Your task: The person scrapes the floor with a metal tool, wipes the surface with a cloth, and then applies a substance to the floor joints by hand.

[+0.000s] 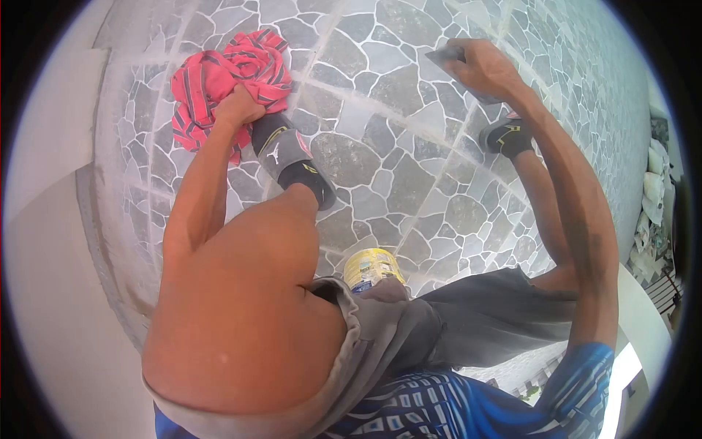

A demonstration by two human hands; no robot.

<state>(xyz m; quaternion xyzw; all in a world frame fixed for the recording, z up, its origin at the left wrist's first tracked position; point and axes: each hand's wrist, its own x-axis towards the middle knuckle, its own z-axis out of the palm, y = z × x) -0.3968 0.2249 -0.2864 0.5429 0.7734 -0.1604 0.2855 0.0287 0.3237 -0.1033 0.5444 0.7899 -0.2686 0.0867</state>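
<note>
A bunched pink cloth with dark stripes lies on the stone-patterned floor at the upper left. My left hand presses into its lower edge with fingers curled into the fabric, just ahead of my sandalled left foot. Over at the upper right, my right hand is wrapped around a flat trowel. Its grey blade shows on both sides of my fist, low over the tiles, while the handle is mostly hidden in my grip.
A yellow bucket stands between my legs, partly behind my shorts. My black sandals are spread wide on the floor. A pale wall runs along the left, and sacks and rubble lie beyond the right edge.
</note>
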